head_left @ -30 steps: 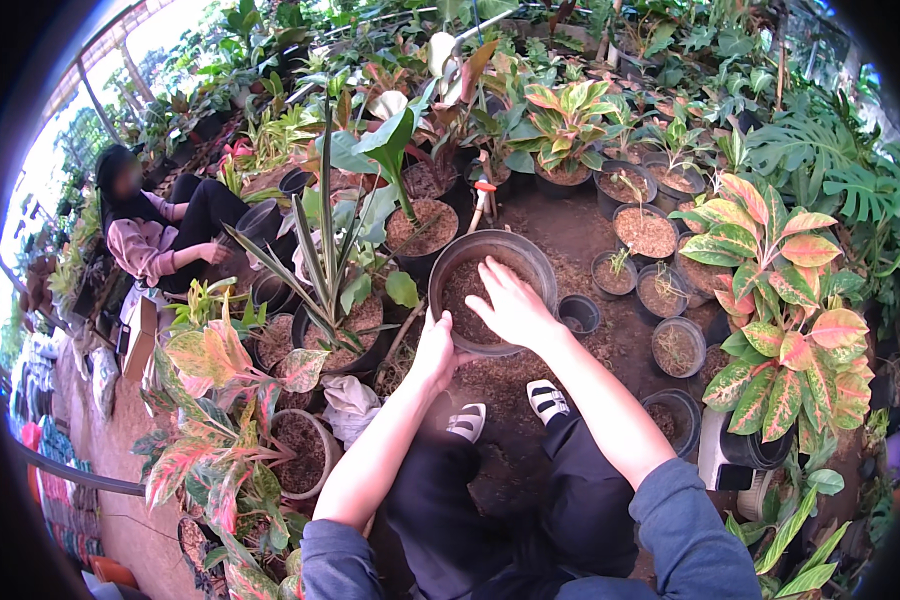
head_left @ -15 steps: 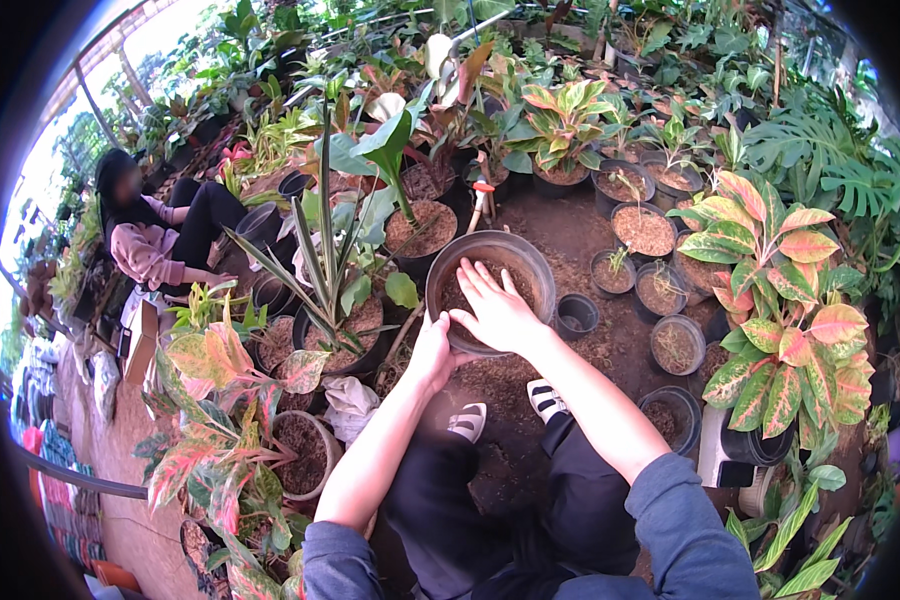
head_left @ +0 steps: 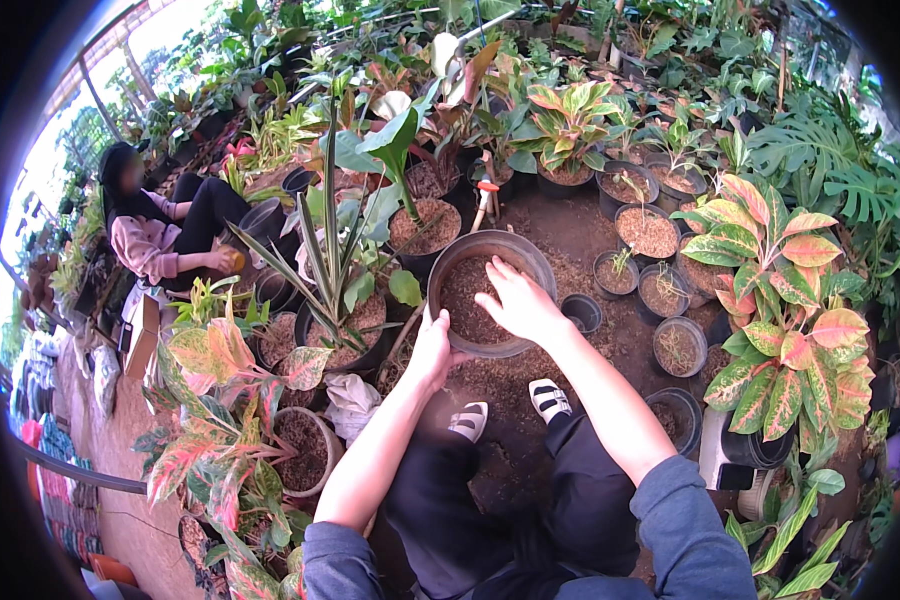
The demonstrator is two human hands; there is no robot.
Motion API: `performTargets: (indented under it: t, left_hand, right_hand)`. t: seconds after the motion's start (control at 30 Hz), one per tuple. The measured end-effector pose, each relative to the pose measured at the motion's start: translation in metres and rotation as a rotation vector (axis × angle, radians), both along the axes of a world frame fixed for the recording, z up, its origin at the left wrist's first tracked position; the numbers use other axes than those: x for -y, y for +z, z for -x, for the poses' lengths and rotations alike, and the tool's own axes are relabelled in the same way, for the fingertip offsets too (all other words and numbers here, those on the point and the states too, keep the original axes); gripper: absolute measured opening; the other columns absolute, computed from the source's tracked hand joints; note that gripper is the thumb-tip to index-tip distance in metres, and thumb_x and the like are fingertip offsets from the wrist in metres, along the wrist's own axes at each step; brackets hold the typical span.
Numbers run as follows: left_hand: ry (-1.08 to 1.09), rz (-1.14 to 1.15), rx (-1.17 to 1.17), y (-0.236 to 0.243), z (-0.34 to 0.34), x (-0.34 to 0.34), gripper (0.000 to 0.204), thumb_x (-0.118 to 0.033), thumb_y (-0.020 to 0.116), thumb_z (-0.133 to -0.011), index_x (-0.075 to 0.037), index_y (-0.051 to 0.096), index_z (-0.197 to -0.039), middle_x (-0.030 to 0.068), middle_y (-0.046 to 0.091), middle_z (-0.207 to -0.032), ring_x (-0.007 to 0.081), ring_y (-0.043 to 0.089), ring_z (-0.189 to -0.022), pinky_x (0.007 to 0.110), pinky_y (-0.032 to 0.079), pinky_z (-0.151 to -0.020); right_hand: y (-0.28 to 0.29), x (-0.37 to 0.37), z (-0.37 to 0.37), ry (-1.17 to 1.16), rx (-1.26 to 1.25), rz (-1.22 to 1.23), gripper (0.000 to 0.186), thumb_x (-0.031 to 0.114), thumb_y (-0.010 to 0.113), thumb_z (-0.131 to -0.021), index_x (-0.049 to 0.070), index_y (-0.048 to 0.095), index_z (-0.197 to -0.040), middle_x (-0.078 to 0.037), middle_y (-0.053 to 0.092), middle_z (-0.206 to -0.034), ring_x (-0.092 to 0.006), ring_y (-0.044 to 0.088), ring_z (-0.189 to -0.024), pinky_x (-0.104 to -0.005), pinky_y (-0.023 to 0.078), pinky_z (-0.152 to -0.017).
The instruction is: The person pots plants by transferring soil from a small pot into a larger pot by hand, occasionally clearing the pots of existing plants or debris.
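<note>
Change: over the last second the right hand [head_left: 518, 300] has slid from the near rim further into the large black pot [head_left: 490, 290], fingers now spread flat on the soil; the left hand [head_left: 432, 348] has kept its place on the pot's near-left rim. The pot itself has not shifted.
Meaning: the work looks to be at the stage of pressing or levelling soil in the pot, with one hand steadying it.
Left hand grip: curled narrowly over the rim, holding the pot.
Right hand grip: open and wide, palm down, holding nothing.
Large black pot: on the bare dirt ground [head_left: 530, 375] just ahead of the person's sandalled feet [head_left: 510, 408], filled with dark brown soil to a little below the rim; no plant in it.
Small empty pot [head_left: 581, 312]: black, just right of the big one.
Soil-filled pots [head_left: 648, 230]: several further right and behind, some with tiny sprouts.
Variegated plant [head_left: 785, 300]: pink and green leaves, at the right edge of the dirt patch.
Spiky striped plant [head_left: 332, 270]: in a pot just left of the big one.
Another person [head_left: 165, 225]: seated well off to the left, handling a pot.
</note>
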State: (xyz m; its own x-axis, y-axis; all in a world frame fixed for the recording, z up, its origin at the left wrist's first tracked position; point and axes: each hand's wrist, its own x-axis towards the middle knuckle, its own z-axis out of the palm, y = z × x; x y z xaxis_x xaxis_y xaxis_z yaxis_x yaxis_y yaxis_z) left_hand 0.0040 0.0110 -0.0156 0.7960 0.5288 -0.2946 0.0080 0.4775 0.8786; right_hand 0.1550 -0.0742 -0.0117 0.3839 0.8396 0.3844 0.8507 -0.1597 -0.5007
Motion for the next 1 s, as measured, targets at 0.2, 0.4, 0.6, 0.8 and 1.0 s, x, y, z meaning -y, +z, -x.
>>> performTargets:
  t: [0.2,0.4,0.6,0.8,1.0]
  left_hand:
    - [0.037,-0.049,-0.044,0.002,-0.007,0.011,0.041,-0.023,0.024,-0.094,-0.023,0.015,-0.134,0.0128,0.029,-0.132,0.0303,0.046,-0.110,0.048,0.050,-0.074]
    - [-0.005,-0.054,-0.069,0.008,-0.011,0.021,0.041,-0.025,0.025,-0.094,-0.021,0.014,-0.134,0.0110,0.027,-0.133,0.0292,0.043,-0.113,0.051,0.048,-0.078]
    - [-0.017,-0.083,-0.070,0.005,-0.017,0.024,0.042,-0.024,0.027,-0.094,-0.017,0.016,-0.134,0.0123,0.030,-0.132,0.0289,0.044,-0.111,0.048,0.050,-0.076]
    - [-0.045,-0.091,-0.081,0.004,-0.018,0.027,0.042,-0.024,0.026,-0.094,-0.017,0.016,-0.134,0.0125,0.031,-0.131,0.0288,0.045,-0.110,0.048,0.050,-0.075]
    - [-0.050,-0.031,-0.041,0.003,-0.018,0.022,0.044,-0.026,0.027,-0.094,-0.016,0.014,-0.135,0.0123,0.029,-0.132,0.0307,0.044,-0.112,0.048,0.050,-0.075]
  right_hand:
    - [0.014,-0.008,-0.014,0.077,-1.272,-0.191,0.030,0.025,0.046,-0.088,-0.004,0.054,-0.089,-0.013,0.059,-0.074,-0.0212,0.060,-0.064,-0.0288,0.051,-0.057]
    - [0.008,-0.009,-0.017,0.213,-1.312,-0.246,0.030,0.023,0.044,-0.089,-0.006,0.051,-0.094,-0.016,0.058,-0.082,-0.0232,0.061,-0.074,-0.0311,0.052,-0.066]
    - [-0.002,-0.012,-0.020,0.112,-1.242,-0.190,0.020,0.015,0.046,-0.087,-0.002,0.050,-0.097,-0.014,0.057,-0.088,-0.0205,0.060,-0.078,-0.0318,0.051,-0.069]
    - [-0.004,-0.011,-0.021,0.184,-1.290,-0.173,0.020,0.015,0.047,-0.087,0.000,0.048,-0.100,-0.011,0.056,-0.092,-0.0200,0.058,-0.084,-0.0320,0.050,-0.074]
    - [-0.002,-0.012,-0.018,0.240,-1.346,-0.121,0.022,0.015,0.049,-0.086,0.000,0.047,-0.102,-0.012,0.055,-0.094,-0.0210,0.058,-0.087,-0.0325,0.049,-0.076]
